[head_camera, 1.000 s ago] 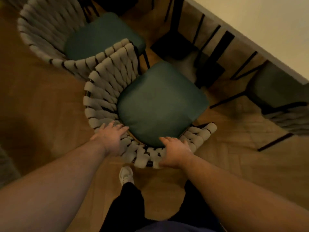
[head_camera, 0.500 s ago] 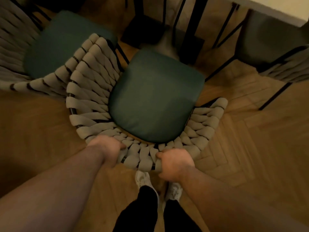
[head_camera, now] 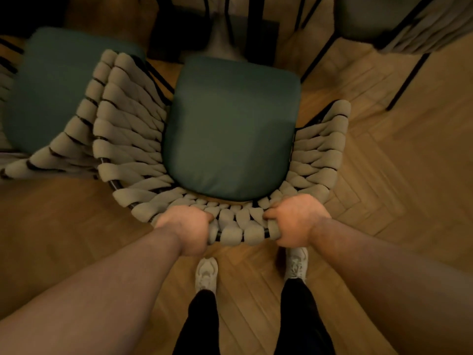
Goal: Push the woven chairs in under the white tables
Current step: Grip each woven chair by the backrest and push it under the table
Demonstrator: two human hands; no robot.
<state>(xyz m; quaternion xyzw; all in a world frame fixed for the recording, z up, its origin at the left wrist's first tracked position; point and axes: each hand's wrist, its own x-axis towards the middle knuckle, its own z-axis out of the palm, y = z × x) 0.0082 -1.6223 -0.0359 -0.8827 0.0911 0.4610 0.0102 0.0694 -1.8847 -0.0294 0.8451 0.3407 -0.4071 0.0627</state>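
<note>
- Down at the back rim of the chair [head_camera: 230, 129], both hands have gone from lying flat a second ago to properly clamped on. The left hand [head_camera: 186, 226] and right hand [head_camera: 297, 221] each curl round the woven rim.
- The chair's swung round too. It was skewed before, and now the seat points straight at the dark table base [head_camera: 220, 34].
- So I'd say lining up is done and the actual shove is what's left. The tabletop is out of shot now.
- The chair sits dead ahead of the hands, with its left side right up against the neighbour chair [head_camera: 58, 93]. That might snag.
</note>
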